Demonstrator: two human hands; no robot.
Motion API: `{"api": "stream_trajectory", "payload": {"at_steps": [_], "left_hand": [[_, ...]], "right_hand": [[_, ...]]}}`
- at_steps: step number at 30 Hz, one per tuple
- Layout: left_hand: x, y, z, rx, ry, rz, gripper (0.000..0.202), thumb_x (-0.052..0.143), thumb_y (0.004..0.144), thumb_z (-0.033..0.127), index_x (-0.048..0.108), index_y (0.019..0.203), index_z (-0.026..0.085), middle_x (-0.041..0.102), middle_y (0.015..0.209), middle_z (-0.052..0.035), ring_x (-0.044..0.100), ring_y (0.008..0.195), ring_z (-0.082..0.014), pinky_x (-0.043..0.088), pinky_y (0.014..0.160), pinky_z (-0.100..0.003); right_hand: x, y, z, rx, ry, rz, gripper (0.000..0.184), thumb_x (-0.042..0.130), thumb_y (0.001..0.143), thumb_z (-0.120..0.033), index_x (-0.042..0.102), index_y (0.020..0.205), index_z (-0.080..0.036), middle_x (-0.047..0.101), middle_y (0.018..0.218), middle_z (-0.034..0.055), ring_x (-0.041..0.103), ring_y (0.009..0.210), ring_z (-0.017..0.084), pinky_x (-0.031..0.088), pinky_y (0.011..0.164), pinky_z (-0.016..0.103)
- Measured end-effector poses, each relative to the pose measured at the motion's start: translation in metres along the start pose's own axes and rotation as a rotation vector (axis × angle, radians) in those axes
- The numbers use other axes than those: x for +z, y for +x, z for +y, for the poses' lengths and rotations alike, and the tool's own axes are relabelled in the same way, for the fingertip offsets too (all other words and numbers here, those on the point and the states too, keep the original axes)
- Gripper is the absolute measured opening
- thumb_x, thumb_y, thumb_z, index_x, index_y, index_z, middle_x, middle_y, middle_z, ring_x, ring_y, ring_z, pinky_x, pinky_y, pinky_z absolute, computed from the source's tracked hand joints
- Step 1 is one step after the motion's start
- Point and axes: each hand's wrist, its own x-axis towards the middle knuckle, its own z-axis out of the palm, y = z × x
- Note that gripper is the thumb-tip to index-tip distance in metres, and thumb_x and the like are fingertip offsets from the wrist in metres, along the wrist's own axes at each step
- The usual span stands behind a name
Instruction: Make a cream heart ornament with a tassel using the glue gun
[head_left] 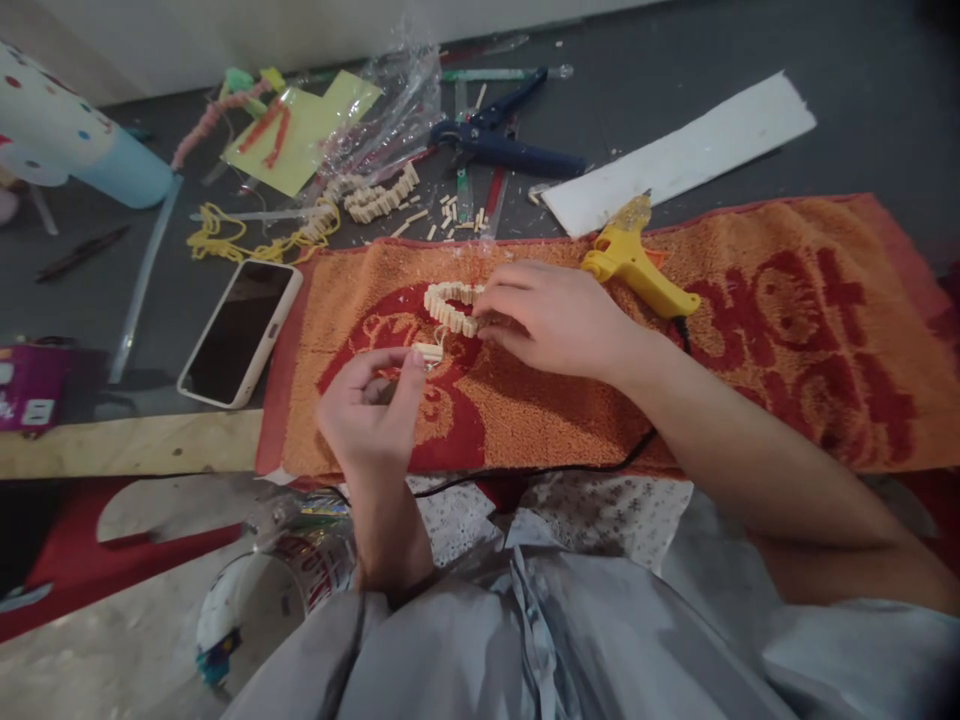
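My left hand is closed in a pinch on a small pale stick piece, held just above the orange and red towel. My right hand rests on the towel with its fingers curled over a curved row of glued pale sticks, pressing one end of it. The pinched piece sits a little below and left of that row. A yellow glue gun lies on the towel just right of my right hand, its black cord running toward me.
A white-edged phone lies left of the towel. Blue pliers, a white strip, clear wrap, loose stick pieces, yellow cord and yellow paper litter the dark floor behind. A plastic bottle lies near my lap.
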Motion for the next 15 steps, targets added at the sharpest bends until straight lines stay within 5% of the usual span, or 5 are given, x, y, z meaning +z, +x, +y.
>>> {"api": "stream_trajectory", "payload": {"at_steps": [6, 15], "left_hand": [[-0.006, 0.004, 0.005, -0.135, -0.477, 0.042, 0.031, 0.083, 0.061, 0.041, 0.068, 0.067, 0.014, 0.062, 0.056, 0.0001, 0.035, 0.034, -0.0009, 0.019, 0.031, -0.015], [-0.013, 0.003, 0.011, -0.167, -0.598, 0.010, 0.031, 0.085, 0.057, 0.038, 0.067, 0.065, 0.014, 0.062, 0.052, 0.0022, 0.033, 0.030, 0.0012, 0.020, 0.029, -0.012]], "right_hand": [[0.001, 0.000, 0.001, -0.007, 0.050, 0.033, 0.016, 0.057, 0.089, -0.024, 0.068, 0.096, -0.016, 0.067, 0.100, 0.0093, 0.061, 0.095, 0.025, 0.042, 0.076, 0.034], [0.000, 0.002, 0.011, -0.021, 0.358, 0.126, 0.014, 0.059, 0.087, -0.027, 0.066, 0.088, -0.016, 0.066, 0.086, 0.0073, 0.058, 0.076, 0.018, 0.044, 0.070, 0.031]]}}
